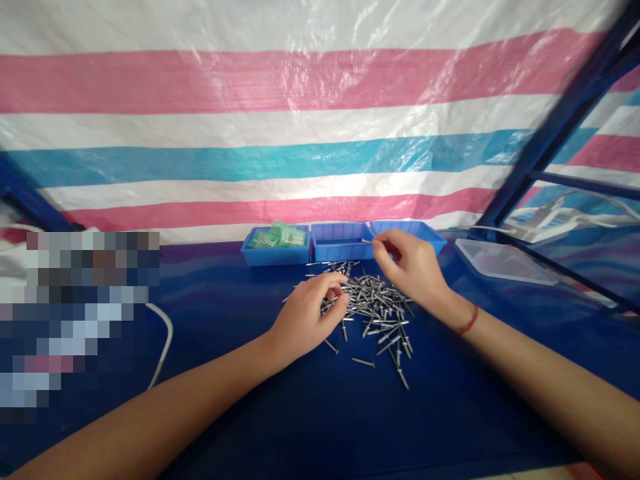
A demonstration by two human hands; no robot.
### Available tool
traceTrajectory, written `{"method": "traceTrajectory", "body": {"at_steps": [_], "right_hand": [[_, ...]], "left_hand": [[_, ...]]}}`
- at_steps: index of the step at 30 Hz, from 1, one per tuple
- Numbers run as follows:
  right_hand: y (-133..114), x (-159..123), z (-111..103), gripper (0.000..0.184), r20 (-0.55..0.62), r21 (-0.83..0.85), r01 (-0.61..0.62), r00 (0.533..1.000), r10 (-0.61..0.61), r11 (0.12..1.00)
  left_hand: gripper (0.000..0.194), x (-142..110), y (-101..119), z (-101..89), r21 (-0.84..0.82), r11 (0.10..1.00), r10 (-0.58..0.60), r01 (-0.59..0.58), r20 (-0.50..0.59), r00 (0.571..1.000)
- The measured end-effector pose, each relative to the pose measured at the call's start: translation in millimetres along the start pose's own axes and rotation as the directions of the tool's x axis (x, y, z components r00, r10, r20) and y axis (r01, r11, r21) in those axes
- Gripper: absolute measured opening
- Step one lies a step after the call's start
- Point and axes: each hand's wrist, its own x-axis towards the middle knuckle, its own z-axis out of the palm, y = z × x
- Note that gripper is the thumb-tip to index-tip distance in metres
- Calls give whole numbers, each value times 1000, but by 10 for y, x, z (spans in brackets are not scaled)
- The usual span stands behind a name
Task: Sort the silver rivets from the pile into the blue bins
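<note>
A loose pile of silver blind rivets (380, 300) lies on the blue table, with a few screws (363, 362) at its near edge. My left hand (313, 310) hovers over the pile's left side, thumb and forefinger apart with nothing visible between them. At the middle blue bin (340, 251), my right hand (413, 263) pinches a small metal fastener (367, 241), its tip pointing left over the bin's right end. Whether it is a rivet or a screw is too small to tell. The right blue bin (435, 239) is partly hidden behind this hand.
Green-and-clear packets (280, 235) fill the left blue bin (277, 257). A clear plastic lid (505, 261) lies to the right, near a white power strip (543, 223). A white cable (167, 340) crosses the left side. Striped sheeting (250, 160) hangs behind, beside blue frame bars (555, 127).
</note>
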Motion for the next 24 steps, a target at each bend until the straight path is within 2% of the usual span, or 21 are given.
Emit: {"method": "traceTrajectory", "body": {"at_steps": [2, 5, 8, 10, 13, 17, 21, 24], "right_hand": [[95, 160, 44, 19, 15, -173, -8, 1000, 10, 985], [169, 393, 161, 24, 120, -412, -14, 990, 70, 911], [183, 585, 306, 28, 229, -525, 15, 966, 124, 851], [185, 675, 391, 28, 272, -536, 32, 952, 137, 844], [185, 731, 462, 26, 310, -540, 45, 939, 149, 840], [141, 649, 421, 29, 320, -530, 69, 939, 125, 845], [31, 433, 290, 32, 332, -490, 96, 939, 84, 866], [-43, 228, 187, 29, 356, -363, 131, 935, 7, 923]], "left_hand": [[15, -2, 4, 2, 53, 997, 53, -55, 30, 998], [12, -2, 37, -7, 110, 983, 138, -147, 81, 987], [12, -8, 61, -27, 127, 963, 218, -236, 141, 966], [13, -21, 59, -43, 122, 944, 280, -306, 194, 940], [17, -49, 49, -71, 89, 904, 378, -419, 294, 878], [18, -69, 66, -105, 52, 865, 445, -499, 380, 811], [16, -64, 106, -133, 68, 859, 435, -507, 425, 794], [20, -64, 124, -135, 87, 864, 409, -496, 452, 793]]}}
